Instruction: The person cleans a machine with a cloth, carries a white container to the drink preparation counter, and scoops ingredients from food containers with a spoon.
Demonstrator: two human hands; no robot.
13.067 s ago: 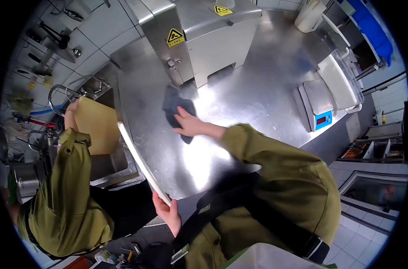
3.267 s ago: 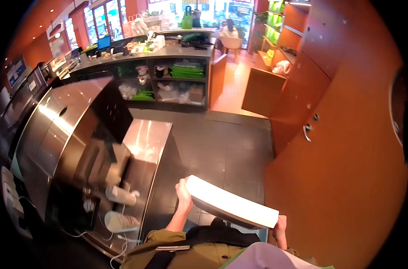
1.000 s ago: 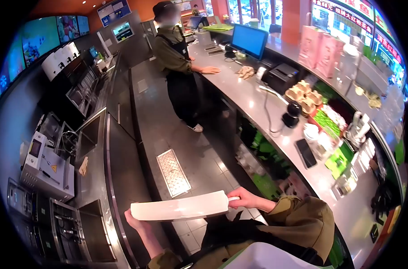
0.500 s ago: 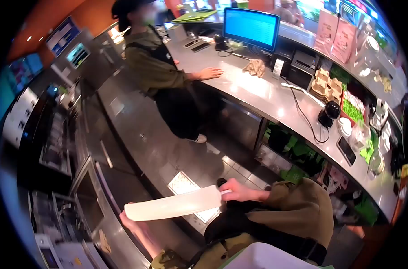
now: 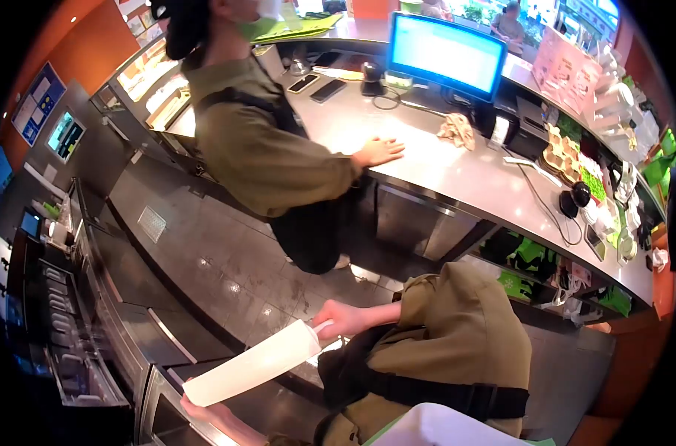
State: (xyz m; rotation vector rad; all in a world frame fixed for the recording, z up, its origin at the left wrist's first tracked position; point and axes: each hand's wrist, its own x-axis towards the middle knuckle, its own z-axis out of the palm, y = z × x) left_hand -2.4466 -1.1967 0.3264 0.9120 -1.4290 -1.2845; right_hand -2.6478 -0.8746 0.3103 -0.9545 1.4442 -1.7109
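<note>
A long, white, flat-sided object [image 5: 252,364] with a slim handle-like end slants across the lower middle of the view; its exact kind I cannot make out. My right hand [image 5: 342,320] is closed around the narrow upper end. At the wider lower end, my left hand [image 5: 208,412] holds it from below, its fingers partly hidden behind the object. Both hands keep it in the air in front of my body, over the aisle and close to the steel counter edge on the left.
A co-worker in an olive top [image 5: 252,149] stands ahead, one hand [image 5: 381,152] flat on the counter [image 5: 420,160]. On it are a monitor [image 5: 446,56], crumpled brown paper [image 5: 457,131], a black scanner [image 5: 574,199] and cup carriers [image 5: 563,154]. Steel equipment [image 5: 74,334] lines the left.
My view has shifted, and the co-worker appears closer. The white object has moved left and down in view and tilts more steeply, with both hands still on it.
</note>
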